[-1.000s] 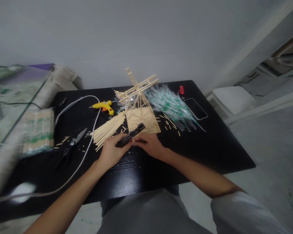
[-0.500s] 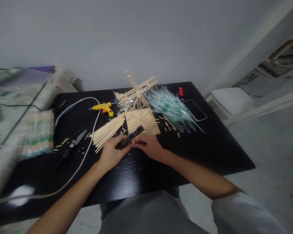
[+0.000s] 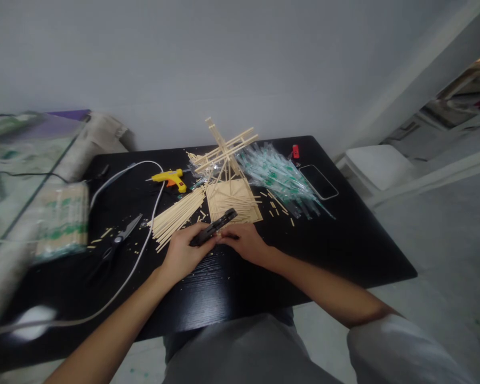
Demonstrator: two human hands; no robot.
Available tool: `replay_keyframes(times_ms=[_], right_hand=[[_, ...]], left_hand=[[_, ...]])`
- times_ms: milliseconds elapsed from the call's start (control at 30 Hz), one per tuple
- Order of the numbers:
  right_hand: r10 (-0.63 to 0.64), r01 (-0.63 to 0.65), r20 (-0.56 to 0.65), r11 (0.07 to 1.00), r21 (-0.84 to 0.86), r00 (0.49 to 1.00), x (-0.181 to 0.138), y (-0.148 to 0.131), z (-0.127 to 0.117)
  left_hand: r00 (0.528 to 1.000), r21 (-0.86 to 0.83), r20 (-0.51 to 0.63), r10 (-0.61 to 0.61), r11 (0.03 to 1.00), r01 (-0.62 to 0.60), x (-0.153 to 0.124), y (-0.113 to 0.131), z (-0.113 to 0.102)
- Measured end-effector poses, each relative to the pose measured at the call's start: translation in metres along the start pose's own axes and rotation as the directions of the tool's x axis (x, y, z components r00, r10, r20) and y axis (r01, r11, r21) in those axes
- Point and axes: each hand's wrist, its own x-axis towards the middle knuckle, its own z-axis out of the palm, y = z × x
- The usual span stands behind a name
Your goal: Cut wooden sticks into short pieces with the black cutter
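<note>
My left hand (image 3: 182, 253) is closed around a long, flat black tool (image 3: 221, 221) whose exact kind I cannot make out. The tool slants up to the right above the table. Close against it, my right hand (image 3: 246, 242) has its fingers pinched together; whatever they grip is hidden or too small to name. Just beyond the hands stands a windmill-like model (image 3: 228, 154) of thin wooden sticks on a flat stick base (image 3: 214, 200). A fan of loose wooden sticks (image 3: 180, 218) lies to the left of that base.
A yellow glue gun (image 3: 171, 176), scissors (image 3: 122, 237) and a white cable (image 3: 146, 248) lie left on the black table (image 3: 324, 256). Wrapped chopsticks (image 3: 278, 173), a phone (image 3: 319, 181) and a red object (image 3: 295, 151) lie right. A packed stick bundle (image 3: 63, 218) sits far left.
Almost nothing differs. Both hands and the black tool keep practically the same place, with only a very slight shift of the view.
</note>
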Motion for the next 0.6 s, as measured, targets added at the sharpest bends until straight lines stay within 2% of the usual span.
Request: replay_keyframes(times_ms=[167, 267, 333, 467, 600], right_hand=[[-0.012, 0.012, -0.005, 1.000, -0.002, 1.000, 0.001, 0.002, 0.000], [-0.010, 0.010, -0.012, 1.000, 0.001, 1.000, 0.001, 0.002, 0.000], [0.005, -0.005, -0.006, 1.000, -0.003, 1.000, 0.001, 0.001, 0.000], [0.014, -0.014, 0.008, 1.000, -0.012, 1.000, 0.001, 0.001, 0.000], [0.008, -0.008, -0.003, 1.000, -0.012, 1.000, 0.001, 0.004, 0.001]], left_hand=[[0.999, 0.095, 0.039, -0.012, 0.995, 0.008, -0.001, 0.004, -0.012], [0.997, 0.184, 0.057, -0.047, 0.982, 0.036, -0.006, 0.005, -0.032], [0.997, 0.288, 0.072, -0.034, 0.957, 0.012, -0.011, 0.004, -0.047], [0.993, 0.607, 0.099, -0.064, 0.795, -0.009, -0.022, 0.005, -0.065], [0.981, 0.777, 0.164, -0.103, 0.627, -0.064, -0.026, 0.012, -0.058]])
